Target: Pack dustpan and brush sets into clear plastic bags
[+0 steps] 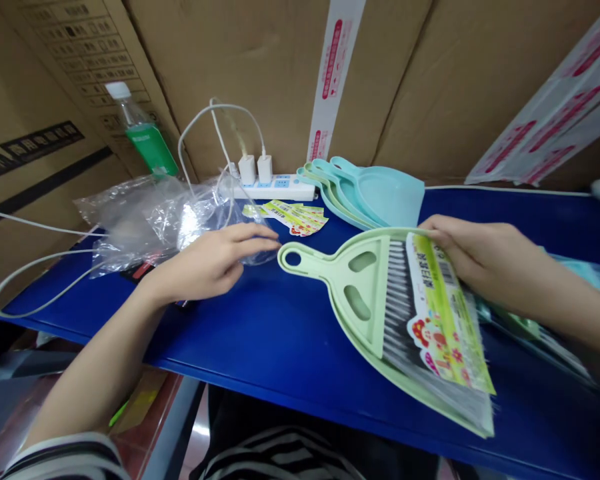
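Observation:
My right hand (485,263) grips the far edge of a pale green dustpan (360,293) with a brush and a printed label card (443,320) lying in it, held just above the blue table (260,327). My left hand (215,260) rests on the table with fingers stretched out toward a pile of clear plastic bags (145,217), touching their edge.
A stack of light blue and green dustpans (375,193) lies at the back. Loose label cards (293,217) sit beside a white power strip (275,187) with two chargers and cables. A green-labelled bottle (143,133) leans on cardboard boxes (260,73) behind.

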Demonstrator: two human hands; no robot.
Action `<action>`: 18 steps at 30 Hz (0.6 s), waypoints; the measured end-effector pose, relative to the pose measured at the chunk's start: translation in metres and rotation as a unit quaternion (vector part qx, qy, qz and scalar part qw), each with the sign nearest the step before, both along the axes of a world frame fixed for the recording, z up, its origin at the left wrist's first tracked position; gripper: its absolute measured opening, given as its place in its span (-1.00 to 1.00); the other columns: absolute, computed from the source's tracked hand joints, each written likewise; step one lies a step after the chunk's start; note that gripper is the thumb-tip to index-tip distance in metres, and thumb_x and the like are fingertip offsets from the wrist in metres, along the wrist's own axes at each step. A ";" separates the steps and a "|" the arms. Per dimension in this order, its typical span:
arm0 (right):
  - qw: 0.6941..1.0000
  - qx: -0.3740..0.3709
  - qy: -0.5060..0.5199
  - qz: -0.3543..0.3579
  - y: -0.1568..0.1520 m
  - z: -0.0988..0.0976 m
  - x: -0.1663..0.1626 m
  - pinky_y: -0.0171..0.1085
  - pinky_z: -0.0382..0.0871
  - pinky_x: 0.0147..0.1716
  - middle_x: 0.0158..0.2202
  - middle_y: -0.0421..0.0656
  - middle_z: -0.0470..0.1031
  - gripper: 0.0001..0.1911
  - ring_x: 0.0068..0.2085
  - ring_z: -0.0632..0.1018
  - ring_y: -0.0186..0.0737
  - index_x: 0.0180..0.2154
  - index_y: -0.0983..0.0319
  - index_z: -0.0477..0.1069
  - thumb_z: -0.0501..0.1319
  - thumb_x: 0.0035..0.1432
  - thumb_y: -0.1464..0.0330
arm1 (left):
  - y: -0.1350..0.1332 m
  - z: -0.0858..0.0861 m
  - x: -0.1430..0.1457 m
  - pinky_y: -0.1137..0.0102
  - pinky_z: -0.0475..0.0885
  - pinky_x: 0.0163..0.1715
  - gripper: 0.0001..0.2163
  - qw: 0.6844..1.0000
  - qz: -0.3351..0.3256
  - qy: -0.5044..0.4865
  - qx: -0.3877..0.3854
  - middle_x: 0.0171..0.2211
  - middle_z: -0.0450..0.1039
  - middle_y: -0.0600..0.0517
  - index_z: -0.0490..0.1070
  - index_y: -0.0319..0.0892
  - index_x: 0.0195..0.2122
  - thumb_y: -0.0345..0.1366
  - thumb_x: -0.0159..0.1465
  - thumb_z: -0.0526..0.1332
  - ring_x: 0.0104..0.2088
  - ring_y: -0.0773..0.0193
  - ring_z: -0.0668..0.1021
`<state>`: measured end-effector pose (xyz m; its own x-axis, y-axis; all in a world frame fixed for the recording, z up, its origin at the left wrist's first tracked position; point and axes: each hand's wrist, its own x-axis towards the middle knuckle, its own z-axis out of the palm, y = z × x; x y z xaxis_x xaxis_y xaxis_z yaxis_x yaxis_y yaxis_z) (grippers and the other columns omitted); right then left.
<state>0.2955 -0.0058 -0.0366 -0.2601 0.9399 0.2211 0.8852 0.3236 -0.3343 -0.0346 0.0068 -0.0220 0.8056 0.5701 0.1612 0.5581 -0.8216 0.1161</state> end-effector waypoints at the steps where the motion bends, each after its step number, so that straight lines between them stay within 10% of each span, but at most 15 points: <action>1: 1.000 0.017 0.006 -0.005 0.000 0.001 0.002 -0.24 0.18 -0.57 -0.67 -0.17 0.35 -0.64 -0.62 0.37 -0.21 -0.57 0.07 0.07 -0.18 0.19 0.08 | -0.002 0.000 0.002 0.29 0.36 0.12 -0.43 0.999 -0.027 -0.003 -0.025 0.16 0.36 -0.07 0.35 -0.18 0.12 -0.63 0.09 -0.04 0.13 0.20 0.43; 13: 0.999 0.046 -0.021 0.000 0.006 -0.004 0.015 -0.22 0.20 -0.57 -0.66 -0.18 0.33 -0.55 -0.63 0.36 -0.20 -0.58 0.06 0.06 -0.23 0.20 -0.03 | -0.023 -0.001 0.020 0.29 0.39 -0.04 -0.69 0.931 -0.196 -0.003 -0.308 -0.10 0.59 -0.05 0.50 -0.15 -0.05 -0.50 0.19 0.22 -0.17 0.21 0.58; 18: 0.999 -0.018 -0.032 -0.010 0.002 0.001 0.014 -0.23 0.19 -0.55 -0.65 -0.17 0.34 -0.68 -0.61 0.37 -0.21 -0.58 0.08 0.06 -0.14 0.20 0.18 | -0.020 -0.001 0.021 0.29 0.37 0.01 -0.77 0.957 -0.140 -0.039 -0.249 -0.06 0.56 -0.06 0.49 -0.13 -0.03 -0.43 0.33 0.14 -0.08 0.22 0.56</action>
<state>0.3092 -0.0041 -0.0359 -0.2539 0.9522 0.1701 0.9109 0.2945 -0.2889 -0.0141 -0.0135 -0.0228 0.9348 0.3550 -0.0084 0.2972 -0.7692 0.5656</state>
